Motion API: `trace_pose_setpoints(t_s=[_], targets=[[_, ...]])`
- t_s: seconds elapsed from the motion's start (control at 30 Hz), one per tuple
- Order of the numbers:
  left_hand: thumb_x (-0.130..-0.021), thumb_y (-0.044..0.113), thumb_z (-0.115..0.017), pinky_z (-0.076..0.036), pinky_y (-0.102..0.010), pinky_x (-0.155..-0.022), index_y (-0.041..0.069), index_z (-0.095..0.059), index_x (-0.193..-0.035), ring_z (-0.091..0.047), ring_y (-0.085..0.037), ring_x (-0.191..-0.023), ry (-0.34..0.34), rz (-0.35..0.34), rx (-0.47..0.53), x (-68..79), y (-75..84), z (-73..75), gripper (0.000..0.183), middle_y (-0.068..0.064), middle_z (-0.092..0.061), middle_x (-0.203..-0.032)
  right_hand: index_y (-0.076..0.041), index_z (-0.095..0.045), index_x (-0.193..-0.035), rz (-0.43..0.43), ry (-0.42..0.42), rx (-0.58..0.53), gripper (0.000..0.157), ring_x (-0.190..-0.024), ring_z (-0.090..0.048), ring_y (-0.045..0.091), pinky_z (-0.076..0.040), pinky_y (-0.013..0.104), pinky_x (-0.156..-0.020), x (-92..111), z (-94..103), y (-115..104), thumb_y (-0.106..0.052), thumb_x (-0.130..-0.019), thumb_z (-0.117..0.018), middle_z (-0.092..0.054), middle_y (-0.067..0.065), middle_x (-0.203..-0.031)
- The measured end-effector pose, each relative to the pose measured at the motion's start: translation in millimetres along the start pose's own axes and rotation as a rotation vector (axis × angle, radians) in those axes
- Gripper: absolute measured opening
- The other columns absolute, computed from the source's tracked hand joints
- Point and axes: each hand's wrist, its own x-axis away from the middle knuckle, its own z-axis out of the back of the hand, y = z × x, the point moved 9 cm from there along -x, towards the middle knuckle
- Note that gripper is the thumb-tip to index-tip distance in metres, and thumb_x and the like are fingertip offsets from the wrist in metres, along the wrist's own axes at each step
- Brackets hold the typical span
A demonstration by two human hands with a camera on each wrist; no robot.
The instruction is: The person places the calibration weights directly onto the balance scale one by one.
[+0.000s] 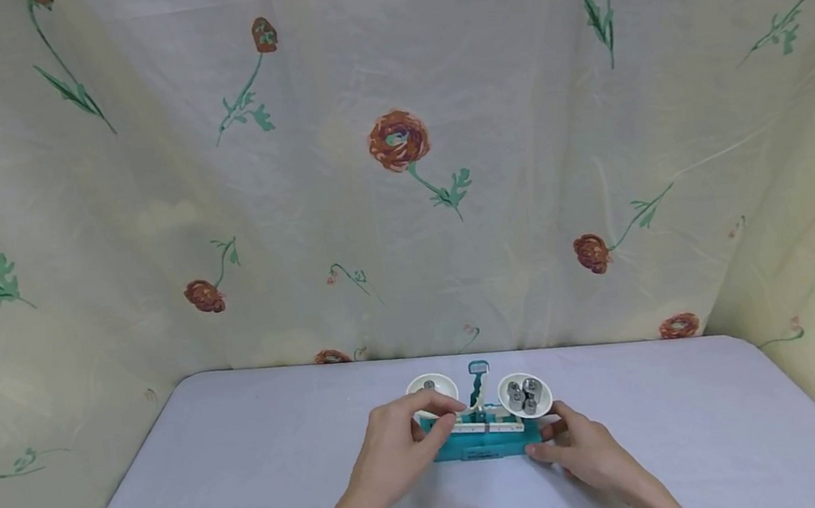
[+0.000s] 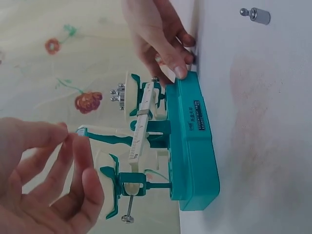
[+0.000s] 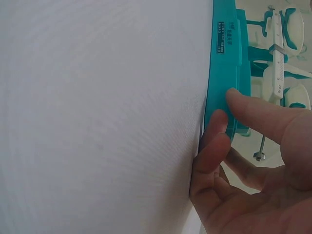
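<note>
A teal balance scale (image 1: 478,449) with a white ruled beam (image 1: 486,427) stands on the table. Its right white pan (image 1: 502,395) holds several metal weights (image 1: 527,389); one small weight (image 1: 429,385) sits in the left pan. Before the left pan, my left hand (image 1: 401,441) hovers with loosely curled fingers, near the upright dial post (image 2: 105,138). No object shows between those fingertips. With its thumb on the teal base, my right hand (image 3: 253,151) grips the right end of the scale, fingers bent at the base's lower edge.
A single metal weight (image 2: 257,15) stands on the white tabletop (image 1: 251,473) in front of the scale, seen in the left wrist view. Behind the table hangs a flowered curtain (image 1: 506,192), which also closes in both sides.
</note>
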Motion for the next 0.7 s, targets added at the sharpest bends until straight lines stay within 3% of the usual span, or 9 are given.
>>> trace_pose_setpoints(t_s=[0.2,0.4,0.57,0.7], targets=[[-0.103,0.022,-0.072,-0.051,-0.019,-0.053,0.025,-0.081,-0.114,-0.065,-0.009,-0.055,-0.172,-0.003,0.127,0.9,-1.5,-15.1,0.014,0.000,-0.081,-0.117,-0.002,-0.056,-0.141,0.005,0.001,0.000,0.061,-0.090,-0.062,0.018,-0.057,0.031,-0.067,0,0.0,-1,-0.025,-0.092,-0.085,-0.071,0.012,-0.118],[-0.104,0.021,-0.072,-0.052,-0.016,-0.060,0.020,-0.079,-0.119,-0.069,-0.016,-0.062,-0.388,-0.045,0.125,6.3,-0.5,-32.7,0.016,-0.006,-0.080,-0.122,-0.001,-0.056,-0.139,0.028,0.009,0.002,0.060,-0.087,-0.062,0.017,-0.057,0.032,-0.066,1,0.0,-1,-0.025,-0.092,-0.085,-0.072,0.011,-0.116],[-0.103,0.016,-0.072,-0.056,-0.014,-0.068,0.013,-0.075,-0.125,-0.067,-0.002,-0.072,-0.607,-0.048,0.102,17.8,-5.4,-51.7,0.022,-0.010,-0.078,-0.126,-0.002,-0.057,-0.137,0.028,0.019,0.002,0.058,-0.086,-0.062,0.016,-0.057,0.032,-0.065,2,0.3,-1,-0.024,-0.091,-0.085,-0.073,0.009,-0.115],[-0.101,0.013,-0.075,-0.058,-0.013,-0.077,0.014,-0.076,-0.122,-0.066,0.004,-0.091,-0.712,-0.018,0.119,24.7,-10.2,-60.9,0.021,-0.008,-0.079,-0.124,-0.002,-0.056,-0.139,0.017,0.014,0.012,0.060,-0.088,-0.062,0.017,-0.058,0.033,-0.067,1,0.1,-1,-0.025,-0.092,-0.085,-0.072,0.011,-0.116]])
